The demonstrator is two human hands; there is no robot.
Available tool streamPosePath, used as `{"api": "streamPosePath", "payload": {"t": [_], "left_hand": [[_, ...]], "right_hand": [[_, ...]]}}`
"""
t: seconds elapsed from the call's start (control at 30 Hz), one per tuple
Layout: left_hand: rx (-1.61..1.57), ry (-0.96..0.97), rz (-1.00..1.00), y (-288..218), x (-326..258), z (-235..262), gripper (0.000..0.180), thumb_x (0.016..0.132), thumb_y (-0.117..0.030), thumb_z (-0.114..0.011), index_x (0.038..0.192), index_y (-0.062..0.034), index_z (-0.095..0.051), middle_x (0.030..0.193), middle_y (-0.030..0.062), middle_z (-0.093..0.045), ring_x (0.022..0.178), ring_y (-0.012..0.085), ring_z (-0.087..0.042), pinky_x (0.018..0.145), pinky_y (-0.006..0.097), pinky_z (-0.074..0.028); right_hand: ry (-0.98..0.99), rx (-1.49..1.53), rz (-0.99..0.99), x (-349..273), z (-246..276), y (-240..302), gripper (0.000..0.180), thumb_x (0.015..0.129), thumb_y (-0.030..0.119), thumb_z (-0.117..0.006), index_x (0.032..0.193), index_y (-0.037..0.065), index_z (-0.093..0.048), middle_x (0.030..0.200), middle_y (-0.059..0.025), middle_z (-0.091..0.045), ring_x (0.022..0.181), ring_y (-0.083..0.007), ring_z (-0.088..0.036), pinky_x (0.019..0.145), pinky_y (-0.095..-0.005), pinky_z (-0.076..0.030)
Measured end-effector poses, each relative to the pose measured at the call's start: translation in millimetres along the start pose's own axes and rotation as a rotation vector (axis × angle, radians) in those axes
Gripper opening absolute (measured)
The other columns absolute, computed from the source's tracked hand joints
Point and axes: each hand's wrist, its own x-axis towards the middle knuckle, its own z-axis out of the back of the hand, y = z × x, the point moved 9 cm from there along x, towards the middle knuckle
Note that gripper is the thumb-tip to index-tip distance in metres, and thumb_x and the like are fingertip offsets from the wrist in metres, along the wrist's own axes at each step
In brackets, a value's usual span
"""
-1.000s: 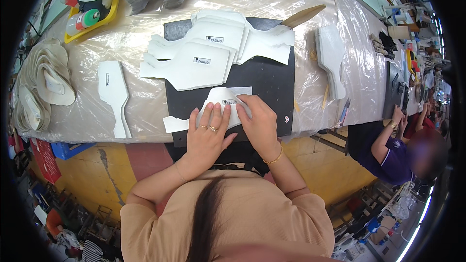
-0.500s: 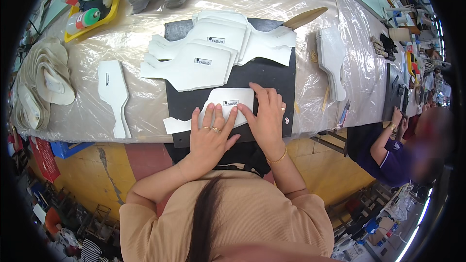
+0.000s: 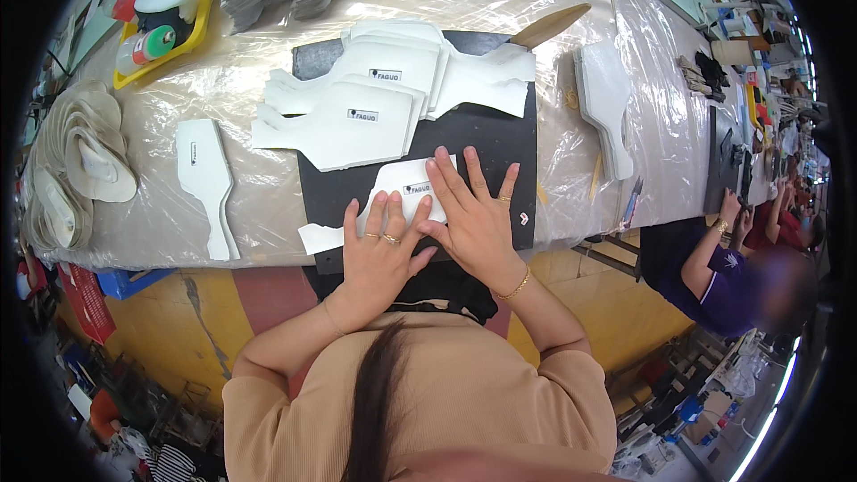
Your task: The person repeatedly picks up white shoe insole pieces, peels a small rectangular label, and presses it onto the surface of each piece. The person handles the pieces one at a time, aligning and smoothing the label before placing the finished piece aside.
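Note:
A white shaped piece (image 3: 384, 180) with a small dark printed label lies flat on a black mat (image 3: 486, 147) in front of me. My left hand (image 3: 379, 250) rests on its near edge, fingers stretched out. Spread flat across its right end is my right hand (image 3: 478, 219), which partly hides that end. Neither hand grips anything. Just beyond, overlapping stacks of similar labelled white pieces (image 3: 344, 138) cover the far part of the mat. A small pinkish-white tag (image 3: 525, 219) lies on the mat to the right of my right hand.
A few white pieces (image 3: 201, 161) lie at left, beside a pile of beige insole-like shapes (image 3: 98, 156). A yellow tray (image 3: 201, 31) with a bottle stands far left. At right are another white stack (image 3: 603, 94), a brown flat blade-shaped tool (image 3: 558, 25) and a seated co-worker's arm (image 3: 705, 259).
My right hand has gone from bent fingers at the piece's right edge to lying flat and spread over it. My left hand stays on the near edge.

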Motion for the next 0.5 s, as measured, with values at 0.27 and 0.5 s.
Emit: {"api": "streamPosePath", "payload": {"t": [0.27,0.5], "left_hand": [[0.026,0.062,0.002,0.9,-4.1,-5.7,0.072,0.084,-0.051,-0.071,0.147,-0.0221,-0.052,0.143,0.0167,-0.044,0.135,0.0336,-0.040,0.108,0.055,-0.034],[-0.057,0.017,0.015,4.5,-9.4,-8.2,0.070,0.088,-0.053,-0.065,0.149,-0.0214,-0.049,0.156,0.0178,-0.036,0.146,0.0358,-0.030,0.117,0.055,-0.022]], "right_hand": [[0.087,0.007,0.056,-41.8,-5.2,12.2,0.095,0.082,0.073,-0.050,0.153,0.011,-0.040,0.162,-0.0044,-0.033,0.151,-0.0307,-0.024,0.114,-0.0731,0.000],[0.086,-0.089,0.084,-46.3,-3.2,1.7,0.093,0.081,0.074,-0.048,0.153,0.015,-0.041,0.162,-0.0002,-0.033,0.152,-0.0335,-0.021,0.115,-0.0707,0.003]]}}
